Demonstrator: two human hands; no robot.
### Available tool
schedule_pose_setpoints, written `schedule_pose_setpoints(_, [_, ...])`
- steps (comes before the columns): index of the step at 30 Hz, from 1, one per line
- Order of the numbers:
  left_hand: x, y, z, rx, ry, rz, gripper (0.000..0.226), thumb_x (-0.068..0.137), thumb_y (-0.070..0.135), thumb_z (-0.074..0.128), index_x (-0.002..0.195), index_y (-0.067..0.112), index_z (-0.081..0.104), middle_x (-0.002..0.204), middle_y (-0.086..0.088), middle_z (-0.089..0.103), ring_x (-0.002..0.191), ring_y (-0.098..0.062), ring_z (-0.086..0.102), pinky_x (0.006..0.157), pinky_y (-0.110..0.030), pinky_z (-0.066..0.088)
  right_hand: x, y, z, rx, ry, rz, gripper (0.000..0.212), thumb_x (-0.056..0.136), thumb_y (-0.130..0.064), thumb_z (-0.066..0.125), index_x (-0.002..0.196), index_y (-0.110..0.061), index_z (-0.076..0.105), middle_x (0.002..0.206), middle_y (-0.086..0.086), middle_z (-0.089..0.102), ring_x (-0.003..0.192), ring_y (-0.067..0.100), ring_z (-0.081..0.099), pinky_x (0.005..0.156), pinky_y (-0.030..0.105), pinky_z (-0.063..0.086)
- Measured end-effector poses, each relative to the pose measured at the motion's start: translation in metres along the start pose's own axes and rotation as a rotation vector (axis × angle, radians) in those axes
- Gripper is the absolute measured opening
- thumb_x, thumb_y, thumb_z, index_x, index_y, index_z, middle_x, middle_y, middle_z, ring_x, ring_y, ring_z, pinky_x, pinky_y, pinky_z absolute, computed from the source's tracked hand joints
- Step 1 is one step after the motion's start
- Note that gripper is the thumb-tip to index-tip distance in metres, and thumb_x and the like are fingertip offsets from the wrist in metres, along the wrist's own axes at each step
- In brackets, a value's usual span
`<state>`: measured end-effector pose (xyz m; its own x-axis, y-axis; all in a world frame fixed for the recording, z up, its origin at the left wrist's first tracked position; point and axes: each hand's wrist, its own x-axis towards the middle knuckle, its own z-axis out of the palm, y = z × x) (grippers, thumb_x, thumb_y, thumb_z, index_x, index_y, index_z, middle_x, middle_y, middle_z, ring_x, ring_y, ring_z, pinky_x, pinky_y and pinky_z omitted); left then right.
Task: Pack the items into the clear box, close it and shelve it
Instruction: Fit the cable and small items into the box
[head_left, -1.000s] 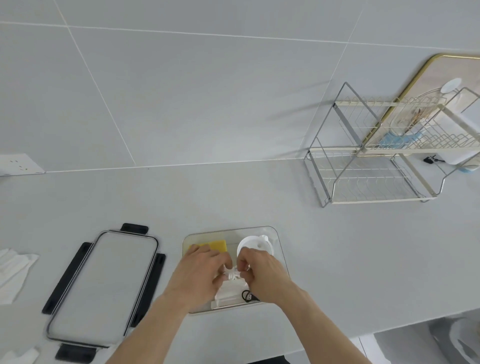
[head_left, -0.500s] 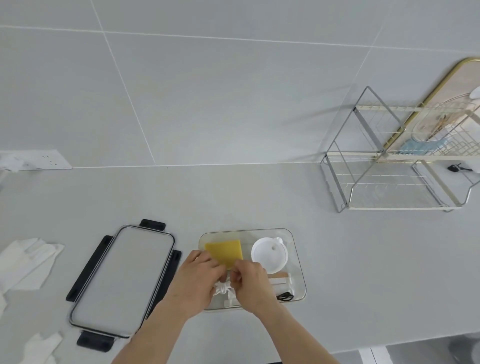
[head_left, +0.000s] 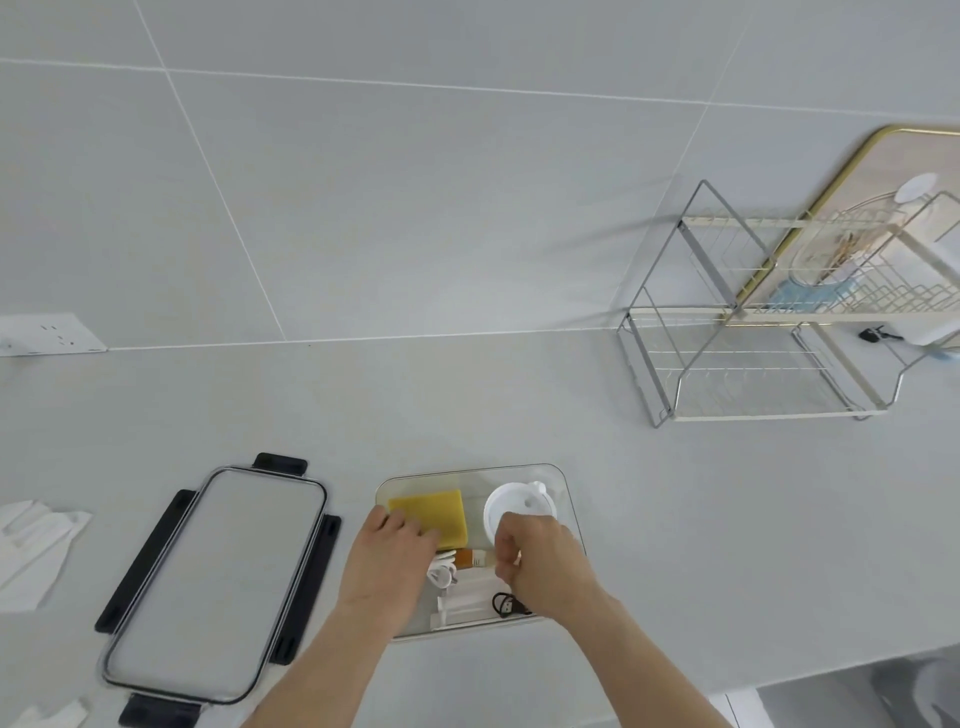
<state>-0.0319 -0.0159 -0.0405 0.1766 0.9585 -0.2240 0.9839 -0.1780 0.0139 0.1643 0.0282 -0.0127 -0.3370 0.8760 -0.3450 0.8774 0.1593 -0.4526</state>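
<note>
Both hands are working inside the clear box (head_left: 561, 483) on the counter (head_left: 675, 519). Right hand (head_left: 543, 564) is hovering over the box's right half, fingers (head_left: 506, 545) curled and pinched together at the tip of a small orange-and-white tube (head_left: 470, 558); can't tell whether they're actually gripping it. Left hand (head_left: 387, 564) is lying over the box's left side, fingers (head_left: 410, 530) bent down onto the near edge of the yellow sponge (head_left: 428, 506), touching it but not visibly clamping anything. White coiled cable (head_left: 441, 569) is sitting between the two hands, just beside the tube.

Sponge is lying flat in the far-left corner of the box. White round lid-like piece (head_left: 519, 506) is sitting in the far-right corner, partly under the right hand. White flat packet (head_left: 467, 605) is lying along the near wall, with a black cable (head_left: 506, 605) just right of it, partly hidden by the right wrist.

Box is standing open near the counter's front edge. Its lid (head_left: 218, 582), clear panel with black clips, is lying flat on the counter just left of the box, not touching it. White cloth (head_left: 31, 551) is sitting further left at the frame edge. Wire rack (head_left: 769, 338) is standing well apart at far right against the tiled wall (head_left: 415, 182), lower tier showing nothing on it. Wall socket (head_left: 47, 332) is showing at far left.
</note>
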Motion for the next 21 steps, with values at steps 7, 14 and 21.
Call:
schedule_pose_setpoints(7, [0.005,0.002,0.001,-0.129,0.126,0.034,0.064,0.034,0.005,0.078,0.088,0.026,0.054,0.086,0.008,0.054,0.082,-0.021,0.053,0.072,-0.031,0.043,-0.001,0.015,-0.013,-0.313,-0.207,0.027,0.028,0.076,-0.013,0.076,0.100,-0.027,0.073,0.105,0.000,0.071,0.088,0.023,0.062,0.070,0.027,0.042])
schedule_pose_setpoints(14, [0.003,0.004,0.001,-0.152,0.104,0.040,0.067,0.037,0.007,0.081,0.096,0.027,0.056,0.093,0.005,0.055,0.084,-0.021,0.055,0.073,-0.032,0.049,0.003,0.011,-0.003,-0.403,-0.237,-0.003,0.029,0.077,-0.008,0.075,0.101,-0.024,0.074,0.107,0.006,0.069,0.096,0.030,0.067,0.069,0.030,0.044])
schedule_pose_setpoints(21, [0.007,0.033,0.001,-0.173,-0.008,0.145,0.027,0.072,0.018,0.071,0.097,0.028,0.067,0.088,0.007,0.067,0.086,-0.019,0.063,0.075,-0.031,0.049,0.003,0.016,-0.005,-0.332,-0.241,-0.043,0.034,0.081,-0.003,0.067,0.102,-0.029,0.073,0.109,0.004,0.067,0.101,0.028,0.064,0.073,0.029,0.043])
